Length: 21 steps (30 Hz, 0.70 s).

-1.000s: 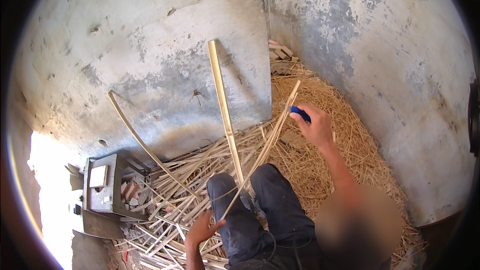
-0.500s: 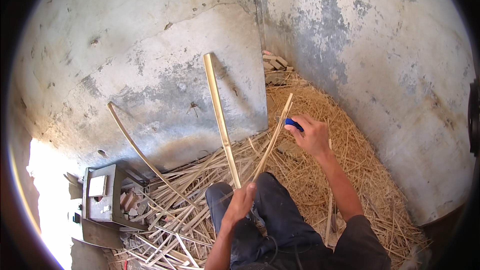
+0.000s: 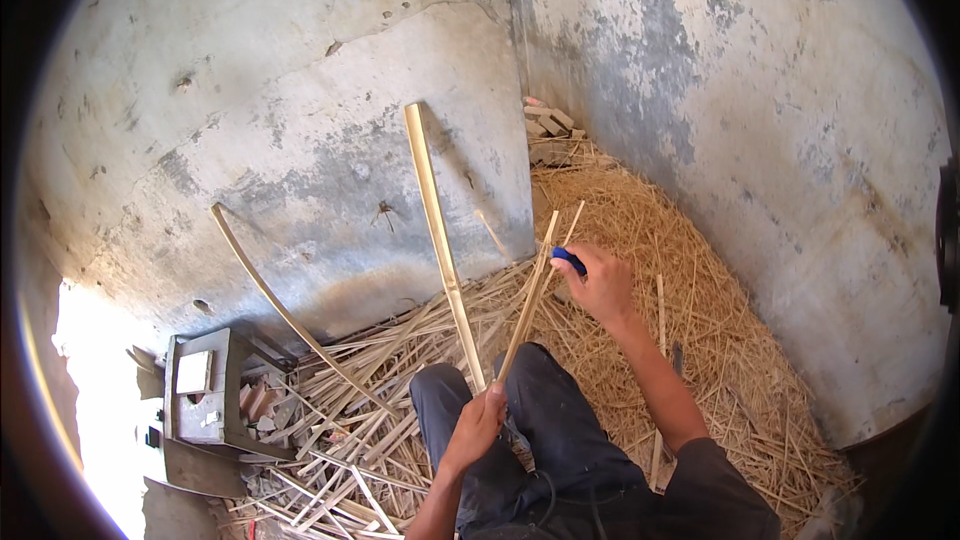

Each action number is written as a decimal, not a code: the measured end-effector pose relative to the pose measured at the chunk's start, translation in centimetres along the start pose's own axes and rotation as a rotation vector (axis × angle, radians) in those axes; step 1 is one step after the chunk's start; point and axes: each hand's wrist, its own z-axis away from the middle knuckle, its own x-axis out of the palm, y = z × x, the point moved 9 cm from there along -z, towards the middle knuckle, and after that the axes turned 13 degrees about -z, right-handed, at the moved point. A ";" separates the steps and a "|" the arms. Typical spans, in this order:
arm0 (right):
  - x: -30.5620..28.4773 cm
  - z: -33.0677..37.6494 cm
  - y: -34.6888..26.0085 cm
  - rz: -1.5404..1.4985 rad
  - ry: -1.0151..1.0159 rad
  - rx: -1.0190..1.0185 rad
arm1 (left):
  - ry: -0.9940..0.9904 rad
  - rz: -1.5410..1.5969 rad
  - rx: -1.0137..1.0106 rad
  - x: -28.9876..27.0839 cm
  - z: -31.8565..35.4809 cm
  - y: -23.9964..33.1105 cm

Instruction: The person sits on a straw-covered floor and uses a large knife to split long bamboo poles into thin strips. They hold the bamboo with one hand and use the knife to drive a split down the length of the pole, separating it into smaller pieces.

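Note:
My left hand, between the knees, is closed around the lower end of a bamboo strip. That strip slants up and to the right, its far end split into thin prongs. A wider, longer bamboo strip rises against the wall, its lower end reaching my left hand; I cannot tell whether it is gripped too. My right hand is closed on a blue-handled tool, beside the split end. The tool's working end is too small to make out. A short sliver shows against the wall.
Bamboo strips are heaped at left, fine shavings at right. A curved strip leans on the peeling wall. A worn wooden box stands at left; bricks lie in the corner.
My right hand has moved left and slightly down with the blue-handled tool. The strip's far end has shifted left, its prongs wider apart. The sliver by the wall has appeared.

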 end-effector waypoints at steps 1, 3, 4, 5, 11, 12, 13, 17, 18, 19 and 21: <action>0.0 0.2 -0.2 -0.003 0.036 -0.009 | 0.030 -0.028 0.008 -0.2 0.0 0.2; 0.5 0.5 0.0 -0.014 -0.020 0.088 | 0.181 -0.201 0.069 -1.3 0.7 2.4; 0.8 0.6 0.2 -0.020 -0.049 0.137 | 0.257 -0.287 0.099 -1.9 1.1 3.6; 0.9 0.9 0.5 -0.079 -0.018 0.158 | 0.263 -0.329 0.077 -2.0 1.3 3.6; 4.3 3.5 5.6 -0.672 -0.063 0.548 | 0.260 -0.372 0.039 -2.2 1.0 3.6; 5.5 4.3 6.6 -0.900 -0.140 0.685 | 0.235 -0.336 0.035 -2.5 0.9 3.8; 6.5 5.3 7.2 -1.128 -0.219 0.821 | 0.210 -0.300 0.032 -2.7 0.8 3.7; 5.2 6.2 6.8 -0.769 -0.487 0.637 | 0.348 -0.375 0.113 -4.1 1.1 3.8; 4.6 6.6 7.1 -0.772 -0.558 0.622 | 0.361 -0.384 0.125 -4.7 1.1 4.1; 4.3 7.0 7.2 -0.773 -0.629 0.607 | 0.375 -0.392 0.137 -5.1 1.3 4.4; 2.3 7.0 9.4 -0.726 -0.396 0.718 | 0.346 -0.394 0.105 -5.4 1.7 4.1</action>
